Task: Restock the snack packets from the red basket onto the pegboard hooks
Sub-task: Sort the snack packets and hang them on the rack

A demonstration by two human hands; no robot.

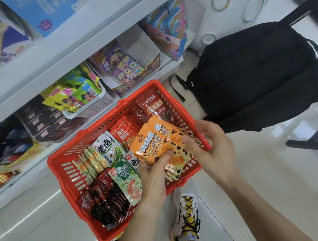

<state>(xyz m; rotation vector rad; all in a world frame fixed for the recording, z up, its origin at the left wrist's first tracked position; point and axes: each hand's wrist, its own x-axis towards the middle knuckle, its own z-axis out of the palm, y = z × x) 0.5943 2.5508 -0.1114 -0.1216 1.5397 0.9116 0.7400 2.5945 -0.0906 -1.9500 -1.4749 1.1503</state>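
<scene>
A red basket [64,174] stands on the floor below me, filled with snack packets: green and white ones [108,149], dark red ones [103,198] and red ones [150,106]. Over its right side both hands hold a stack of orange packets [152,139]. My left hand [154,174] grips the stack's lower edge from beneath, thumb on top. My right hand [211,145] pinches the stack's right edge. No pegboard hooks are in view.
White shelves [86,48] run along the left, holding boxed goods, a white crate of yellow-green packets [74,95] and purple display boxes [121,66]. A black backpack [259,73] lies on the floor right of the basket. My shoe [188,211] stands by the basket's near corner.
</scene>
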